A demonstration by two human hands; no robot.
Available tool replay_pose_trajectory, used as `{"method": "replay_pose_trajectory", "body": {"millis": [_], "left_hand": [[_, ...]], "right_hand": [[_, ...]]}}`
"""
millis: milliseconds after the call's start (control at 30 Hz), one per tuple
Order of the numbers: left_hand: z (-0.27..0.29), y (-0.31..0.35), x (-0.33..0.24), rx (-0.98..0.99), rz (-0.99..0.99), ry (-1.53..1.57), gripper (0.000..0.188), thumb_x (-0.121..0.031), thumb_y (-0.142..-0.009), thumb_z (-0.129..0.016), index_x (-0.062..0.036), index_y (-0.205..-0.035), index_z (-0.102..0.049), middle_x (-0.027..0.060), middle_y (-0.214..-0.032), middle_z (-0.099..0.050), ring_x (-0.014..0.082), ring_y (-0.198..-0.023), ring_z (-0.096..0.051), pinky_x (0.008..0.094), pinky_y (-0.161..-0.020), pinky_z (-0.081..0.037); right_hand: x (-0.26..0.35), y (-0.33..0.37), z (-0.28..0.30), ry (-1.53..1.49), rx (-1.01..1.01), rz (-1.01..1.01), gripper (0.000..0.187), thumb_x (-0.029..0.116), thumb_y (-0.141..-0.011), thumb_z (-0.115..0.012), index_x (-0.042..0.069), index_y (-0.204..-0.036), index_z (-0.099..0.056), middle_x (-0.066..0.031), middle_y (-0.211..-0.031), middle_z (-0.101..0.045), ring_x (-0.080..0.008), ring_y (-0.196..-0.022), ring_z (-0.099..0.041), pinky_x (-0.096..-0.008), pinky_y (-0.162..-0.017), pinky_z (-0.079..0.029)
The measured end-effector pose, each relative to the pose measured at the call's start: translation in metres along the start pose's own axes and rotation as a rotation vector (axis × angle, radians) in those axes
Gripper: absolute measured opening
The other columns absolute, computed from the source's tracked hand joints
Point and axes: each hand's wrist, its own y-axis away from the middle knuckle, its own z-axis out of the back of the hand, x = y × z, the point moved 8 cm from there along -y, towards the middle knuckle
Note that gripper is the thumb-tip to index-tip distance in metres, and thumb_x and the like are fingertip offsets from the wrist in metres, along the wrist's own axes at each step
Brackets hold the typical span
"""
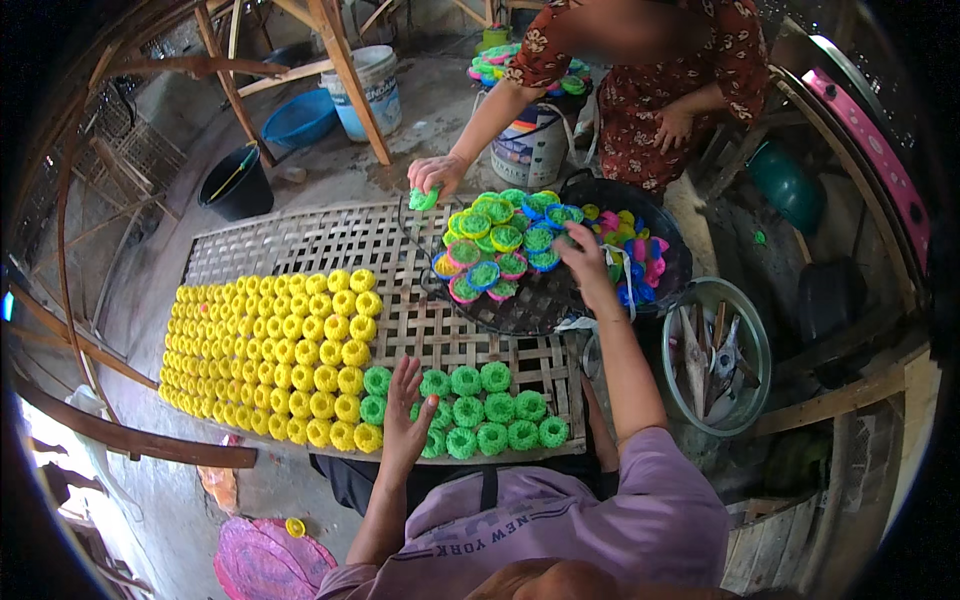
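From the head view, a lattice rack [300, 228] is seen laid in front of the person. Its left part is covered by closely set rows of yellow cakes [326, 377]; to their right, at the near edge, three short rows of green cakes [467, 410] are laid out.

The left hand [402, 412] is held over the rack beside the green cakes, fingers well spread, with nothing seen in it. The right hand [586, 262] is stretched to the right edge of a heap of filled cups [505, 238] in a black tray [520, 314]. Its fingers are partly open, with nothing seen gripped; whether a cup is touched cannot be told. Across the rack, a green lump [424, 200] is held by a co-worker's hand [448, 172].

The yellow block looks finished, while the green rows seem only begun: many filled cups are left in the tray. Beyond the right hand, loose bright cups [655, 268] are piled, seemingly already used.
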Motion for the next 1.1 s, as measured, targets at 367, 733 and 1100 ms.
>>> {"method": "replay_pose_trajectory", "body": {"millis": [367,733,1100], "left_hand": [[-0.019,0.012,-0.022,-0.063,0.078,0.072,0.074,-0.029,-0.094,-0.066,-0.006,-0.151,-0.026,0.017,-0.146,-0.044,0.0269,-0.128,-0.051,0.0396,-0.107,-0.04],[-0.03,0.006,0.0,0.061,0.186,0.232,0.069,-0.029,-0.097,-0.062,-0.0048,-0.15,-0.027,0.0181,-0.146,-0.043,0.0292,-0.127,-0.051,0.04,-0.106,-0.042],[-0.094,-0.025,0.015,0.216,0.371,0.85,0.066,-0.028,-0.1,-0.056,-0.0117,-0.153,-0.021,0.0146,-0.15,-0.035,0.0309,-0.129,-0.049,0.0452,-0.106,-0.043]], "right_hand": [[0.002,-0.009,-0.022,0.775,0.043,0.319,0.053,0.008,-0.073,-0.067,0.014,-0.126,-0.061,-0.0179,-0.136,-0.05,-0.0395,-0.12,-0.052,-0.0439,-0.1,-0.046],[-0.018,0.045,0.018,-0.416,0.061,-0.301,0.038,0.012,-0.087,-0.066,0.009,-0.124,-0.059,-0.0021,-0.114,-0.061,-0.0136,-0.103,-0.059,-0.0339,-0.082,-0.053],[0.056,0.139,-0.051,-0.236,0.289,0.075,0.047,0.008,-0.08,-0.071,0.007,-0.126,-0.056,-0.007,-0.123,-0.056,-0.0178,-0.116,-0.054,-0.0329,-0.099,-0.042]]}}
